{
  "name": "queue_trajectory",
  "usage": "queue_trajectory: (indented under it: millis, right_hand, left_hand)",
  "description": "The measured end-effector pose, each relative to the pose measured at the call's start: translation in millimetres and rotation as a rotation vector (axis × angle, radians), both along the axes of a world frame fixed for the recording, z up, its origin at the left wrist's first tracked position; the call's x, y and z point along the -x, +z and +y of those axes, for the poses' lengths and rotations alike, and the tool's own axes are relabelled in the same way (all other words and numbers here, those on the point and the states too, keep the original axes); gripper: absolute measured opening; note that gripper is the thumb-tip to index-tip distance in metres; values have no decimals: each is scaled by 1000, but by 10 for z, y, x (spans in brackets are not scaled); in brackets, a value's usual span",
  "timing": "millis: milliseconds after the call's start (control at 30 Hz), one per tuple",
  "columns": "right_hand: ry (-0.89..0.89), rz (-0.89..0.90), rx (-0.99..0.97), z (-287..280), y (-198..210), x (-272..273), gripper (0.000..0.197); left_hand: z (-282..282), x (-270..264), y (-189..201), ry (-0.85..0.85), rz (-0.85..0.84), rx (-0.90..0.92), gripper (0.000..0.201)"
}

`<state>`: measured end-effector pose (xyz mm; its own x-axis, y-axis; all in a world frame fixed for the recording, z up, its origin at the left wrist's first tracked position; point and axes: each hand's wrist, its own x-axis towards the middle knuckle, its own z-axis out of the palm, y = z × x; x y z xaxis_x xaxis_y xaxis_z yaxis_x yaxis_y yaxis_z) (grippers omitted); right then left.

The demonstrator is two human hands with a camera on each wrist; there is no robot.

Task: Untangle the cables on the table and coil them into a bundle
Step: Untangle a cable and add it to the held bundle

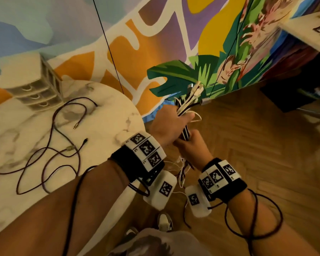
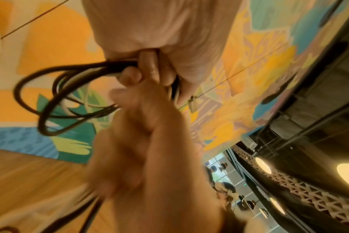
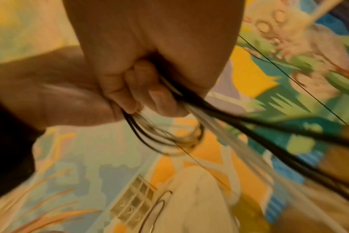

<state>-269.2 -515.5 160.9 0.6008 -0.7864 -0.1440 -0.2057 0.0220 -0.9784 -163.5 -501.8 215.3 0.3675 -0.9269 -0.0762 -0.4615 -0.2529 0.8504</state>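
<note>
A bundle of thin black and white cables [image 1: 187, 106] is held in the air in the middle of the head view, to the right of the round white marble tabletop [image 1: 107, 115] and over the wooden herringbone floor [image 1: 248, 145]. The left hand [image 1: 169, 124] grips the upper part of the bundle, with its fingers [image 2: 130, 74] curled around the strands; white connector ends stick out above this hand, toward the painted wall. The right hand [image 1: 191, 146] sits just below and touches the left one; its fingers [image 3: 159, 97] are closed around the lower part of the same bundle. In the right wrist view, black loops hang out under the fingers and straight strands run to the lower right of the frame. Some loose white and dark strands hang down between the two wrists.

Both forearms come from the bottom of the head view and meet near the centre, each with a black wrist strap carrying white marker blocks.

On the tabletop, in the left part of the head view, a long dark reddish cable [image 1: 50, 145] lies in loose crossing loops, well apart from both hands. A small white drawer unit [image 1: 35, 89] stands at the far side of the tabletop, against the wall. The edge of the tabletop is just left of the left wrist, and open floor lies on the right.
</note>
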Motion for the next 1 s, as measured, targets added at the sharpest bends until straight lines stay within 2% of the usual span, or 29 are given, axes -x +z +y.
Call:
queue_trajectory:
  millis: [133,200,267,400,533,600,700,767,833,933,1000]
  right_hand:
    - [-92,296,-140,41,-750,258,44]
    - [-125,455,-194,12,-1110,438,44]
    - [-176,533,-260,-26,-1355,559,41]
    - [-207,646,-322,-92,-1626,702,34]
    - [-225,972,-137,-205,-1703,768,24]
    - [-177,1053,-119,-264,-1725,793,22]
    - [-48,1041,-162,-311,-1739,790,25]
    - [58,1002,-98,-348,-1697,734,30]
    - [91,905,-10,-373,-1572,618,55]
    - [88,498,107,-351,-1118,316,76]
    - [71,216,150,-312,-689,89,68]
  left_hand:
    - [-56,-203,303,96,-54,207,44]
    - [-97,-306,478,100,-113,314,41]
    - [-118,-356,602,110,-137,396,35]
    - [-160,-433,730,167,-128,509,38]
    - [-136,-455,698,145,-141,542,34]
    - [-113,-421,629,124,-150,553,29]
    - [-99,-376,484,93,-130,531,16]
    - [-99,-342,361,71,-101,501,14]
    - [-88,-289,218,62,-78,462,18]
    - [-77,-217,9,55,-71,387,18]
    - [-64,-193,-110,53,-86,338,18]
